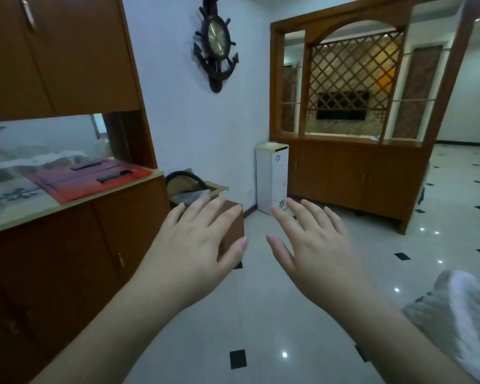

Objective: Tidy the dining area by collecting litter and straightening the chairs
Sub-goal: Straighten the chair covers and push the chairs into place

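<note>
My left hand [197, 245] and my right hand [313, 245] are both raised in front of me, palms down, fingers spread, holding nothing. They hover side by side above the tiled floor [261, 322]. Partly behind my left hand sits a brown cardboard box [234, 228] on the floor. Behind it is an open cardboard box [194, 189] with a black hose and papers in it. No chair or table is in view. A pale crumpled cloth or plastic [452, 309] shows at the lower right edge.
A wooden sideboard [75, 245] with a red folder [92, 178] on its counter runs along the left. A white narrow cabinet [272, 178] stands by the far wall, next to a wooden lattice divider [355, 167]. An anchor clock [216, 45] hangs on the wall.
</note>
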The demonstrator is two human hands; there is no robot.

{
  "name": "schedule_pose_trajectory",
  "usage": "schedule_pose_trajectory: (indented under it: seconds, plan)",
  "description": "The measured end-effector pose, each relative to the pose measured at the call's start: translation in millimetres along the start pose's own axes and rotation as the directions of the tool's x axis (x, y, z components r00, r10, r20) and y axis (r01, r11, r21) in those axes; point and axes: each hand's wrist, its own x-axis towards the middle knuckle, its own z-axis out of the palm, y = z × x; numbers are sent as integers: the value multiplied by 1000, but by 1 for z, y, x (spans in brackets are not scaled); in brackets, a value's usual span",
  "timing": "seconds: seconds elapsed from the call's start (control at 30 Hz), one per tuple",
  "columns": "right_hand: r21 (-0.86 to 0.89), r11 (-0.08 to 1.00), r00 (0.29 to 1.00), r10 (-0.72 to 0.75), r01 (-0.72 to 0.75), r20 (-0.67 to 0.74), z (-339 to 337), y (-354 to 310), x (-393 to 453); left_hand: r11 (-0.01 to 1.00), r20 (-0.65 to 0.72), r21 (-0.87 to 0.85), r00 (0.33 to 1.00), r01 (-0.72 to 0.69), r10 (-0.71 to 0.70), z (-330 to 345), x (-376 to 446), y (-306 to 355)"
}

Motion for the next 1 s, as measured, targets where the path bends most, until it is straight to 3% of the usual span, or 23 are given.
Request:
schedule_pose_trajectory:
  seconds: [0.23, 0.43, 0.6, 0.73, 1.0]
  plan:
    - [-44, 994, 995, 97, -96, 21, 43, 40, 70, 992, 0, -58, 993, -115, 115, 57, 98, -3]
    - [-101, 979, 983, 180, -177, 28, 96, 58, 145, 967, -53, -146, 978, -207, 201, 117, 184, -44]
    - [-174, 933, 945, 324, -314, 34, 128, 80, 202, 979, -26, -86, 983, -184, 182, 154, 268, -66]
    - [-229, 875, 897, 442, -426, 24, 144, 111, 224, 951, 43, -149, 959, -270, 279, 190, 328, -55]
    - [-281, 782, 820, 571, -556, -35, 177, 195, 257, 875, 44, -255, 899, -411, 435, 251, 426, 0]
